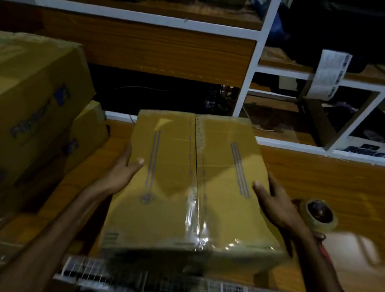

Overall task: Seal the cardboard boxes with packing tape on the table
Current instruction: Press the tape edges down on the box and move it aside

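Shelving: we are looking past the worktop (332, 184) at a white-framed rack (256, 62) with wooden boards, dim and cluttered; we are leaving its contents unnamed.
Worktop: it is carrying everything we are working with, its wooden surface showing bare to the right of the middle box.
Stacked boxes: at the left, a large printed carton (15, 101) is sitting on top of a smaller carton (86, 133), both just beside our left arm.
Middle box: the cardboard box (192, 184) is lying in the centre of the worktop between our hands, flaps closed, with a strip of clear tape (196, 213) running along the near part of the centre seam and wrapping over the near edge. The far part of the seam is looking untaped from here.
Handling: we are judging it stiff-walled but light enough to slide or turn; the glossy tape will be slippery, so we would be taking hold at the bare cardboard side walls, low and opposite each other.
Left hand (126, 168): its grip is holding the box's left side, thumb lying on top and fingers going down the wall.
Right hand (276, 200): its grip is clasping the right side, thumb lying on the top face.
Tape roll (319, 214): it is resting on the worktop just behind our right hand, within easy reach.
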The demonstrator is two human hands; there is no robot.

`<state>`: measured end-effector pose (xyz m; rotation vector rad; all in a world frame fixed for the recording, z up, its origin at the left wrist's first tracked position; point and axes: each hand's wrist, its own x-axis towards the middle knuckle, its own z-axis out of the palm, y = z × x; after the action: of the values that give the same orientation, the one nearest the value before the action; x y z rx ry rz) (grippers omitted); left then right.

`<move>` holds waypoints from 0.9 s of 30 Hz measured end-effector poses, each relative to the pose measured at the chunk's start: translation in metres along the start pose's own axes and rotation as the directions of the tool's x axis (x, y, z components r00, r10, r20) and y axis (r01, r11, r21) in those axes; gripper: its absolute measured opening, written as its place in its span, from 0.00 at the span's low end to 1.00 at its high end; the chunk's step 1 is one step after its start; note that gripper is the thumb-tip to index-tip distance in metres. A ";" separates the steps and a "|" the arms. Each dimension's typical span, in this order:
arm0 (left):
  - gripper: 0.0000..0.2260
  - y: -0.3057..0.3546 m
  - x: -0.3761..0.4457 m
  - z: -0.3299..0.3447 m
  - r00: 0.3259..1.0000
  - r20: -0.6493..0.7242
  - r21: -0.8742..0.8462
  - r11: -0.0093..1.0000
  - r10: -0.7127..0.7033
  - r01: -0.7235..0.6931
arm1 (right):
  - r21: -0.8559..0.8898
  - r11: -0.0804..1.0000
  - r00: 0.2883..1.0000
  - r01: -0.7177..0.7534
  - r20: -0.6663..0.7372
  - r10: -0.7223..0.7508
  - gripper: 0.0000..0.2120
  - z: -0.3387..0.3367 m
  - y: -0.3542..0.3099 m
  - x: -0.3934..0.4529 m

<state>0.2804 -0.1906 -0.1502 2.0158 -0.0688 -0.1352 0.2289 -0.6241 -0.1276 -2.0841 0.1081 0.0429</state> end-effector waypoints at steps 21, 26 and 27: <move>0.32 -0.036 -0.216 0.133 0.800 -0.438 -0.727 0.685 -0.411 -0.046 | 0.565 0.821 0.967 -0.085 -0.153 0.205 0.49 0.045 0.042 -0.182; 0.29 0.013 -0.257 0.123 0.750 -0.488 -0.759 0.642 -0.447 -0.111 | 0.588 0.809 0.959 -0.020 -0.217 0.182 0.42 0.051 0.024 -0.227; 0.30 0.015 -0.263 0.118 0.751 -0.490 -0.764 0.634 -0.443 -0.124 | 0.597 0.802 0.964 -0.003 -0.211 0.161 0.38 0.053 0.020 -0.236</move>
<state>0.0044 -0.2742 -0.1703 1.0885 0.5582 0.3796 -0.0075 -0.5740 -0.1535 -1.4405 0.3271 -0.1863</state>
